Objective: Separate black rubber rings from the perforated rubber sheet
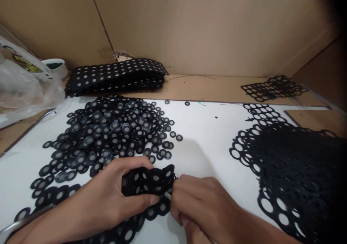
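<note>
Fingers of the left hand (108,197) curl around a black sheet (148,182) of punched rings, thumb on its near edge, holding it just above the white board (206,146). Right hand (200,204) meets it at the sheet's right edge, fingers closed in a pinch, apparently on one ring; the fingertips are tucked under and I cannot tell just what they grip. The sheet sits at near centre, between both hands. It looks thin, light and floppy, likely rubbery, so it should bend and sag unless held close to the spot being worked, and the narrow webs between rings may tear. Left and far of it lies a heap of loose rings (111,132); a stack of unpunched sheets (116,76) lies far left; emptied webs (295,168) pile at right, their near edge cut off. A plastic bag (24,85) at far left is blurred.
</note>
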Available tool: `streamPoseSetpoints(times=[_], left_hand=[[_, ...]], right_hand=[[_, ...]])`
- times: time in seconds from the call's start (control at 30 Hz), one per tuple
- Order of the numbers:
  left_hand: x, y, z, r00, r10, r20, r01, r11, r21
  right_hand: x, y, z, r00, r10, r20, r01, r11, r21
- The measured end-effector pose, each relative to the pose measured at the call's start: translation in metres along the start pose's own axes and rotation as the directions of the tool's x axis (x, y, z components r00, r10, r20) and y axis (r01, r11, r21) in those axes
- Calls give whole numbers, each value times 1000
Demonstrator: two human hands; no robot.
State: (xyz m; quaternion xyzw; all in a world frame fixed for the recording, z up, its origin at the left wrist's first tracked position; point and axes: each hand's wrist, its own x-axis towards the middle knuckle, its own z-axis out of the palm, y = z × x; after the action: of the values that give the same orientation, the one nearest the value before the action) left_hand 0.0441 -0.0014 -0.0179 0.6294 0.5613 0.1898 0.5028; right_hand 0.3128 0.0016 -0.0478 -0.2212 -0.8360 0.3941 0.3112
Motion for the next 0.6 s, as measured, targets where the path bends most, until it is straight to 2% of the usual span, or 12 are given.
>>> streamPoseSetpoints(times=[0.07, 0.13, 0.23, 0.33, 0.47, 0.6], left_hand=[[-1, 0, -2, 999, 2, 35, -3, 999, 50], [-1, -1, -3, 1000, 20, 12, -21, 995, 99], [0, -2, -4, 993, 73, -93, -60, 989, 136], [2, -2, -4, 990, 100, -105, -79, 980, 181], [2, -2, -2, 973, 213, -90, -185, 949, 254], [-1, -4, 0, 950, 305, -59, -275, 914, 300]], right_hand=[[-1, -3, 1, 1000, 15, 16, -15, 1000, -7], [0, -12, -7, 997, 69, 18, -70, 997, 28], [2, -25, -26, 973, 231, -1, -228, 961, 155], [2, -23, -36, 925, 377, -53, -340, 881, 330], [1, -8, -37, 868, 491, -75, -372, 743, 556], [5, -4, -37, 869, 494, -31, -348, 653, 672]])
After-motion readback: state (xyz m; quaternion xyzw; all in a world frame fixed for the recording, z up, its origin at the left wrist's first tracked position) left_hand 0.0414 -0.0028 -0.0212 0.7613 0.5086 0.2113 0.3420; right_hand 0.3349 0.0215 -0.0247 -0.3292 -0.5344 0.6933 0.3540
